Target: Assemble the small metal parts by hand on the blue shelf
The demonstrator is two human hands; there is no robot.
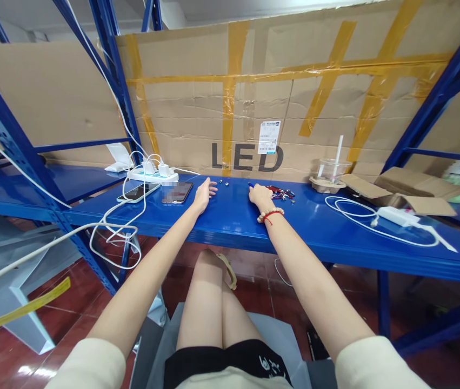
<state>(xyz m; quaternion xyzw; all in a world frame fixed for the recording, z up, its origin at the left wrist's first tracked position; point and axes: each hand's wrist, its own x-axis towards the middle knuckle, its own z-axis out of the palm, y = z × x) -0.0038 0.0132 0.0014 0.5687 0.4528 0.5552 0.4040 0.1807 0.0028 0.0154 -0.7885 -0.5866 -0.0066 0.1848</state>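
Observation:
My left hand [204,195] rests on the blue shelf top [230,216], fingers apart and nothing seen in them. Just beyond its fingertips lie small shiny metal pieces [227,184]. My right hand [260,195] is closed at the right, its fingers curled down. A bit of blue shows at its fingertips, but what it grips is too small to make out. Right beside this hand is a loose pile of small red, dark and silvery metal parts [281,193]. A beaded bracelet and a red string circle my right wrist.
Behind stands a big taped cardboard sheet [197,119] marked LED. Left are two phones [178,193], a power strip [152,175] and looped white cables. Right are a plastic cup with straw [333,170], an open carton [412,186] and a white adapter [398,216] with its cord.

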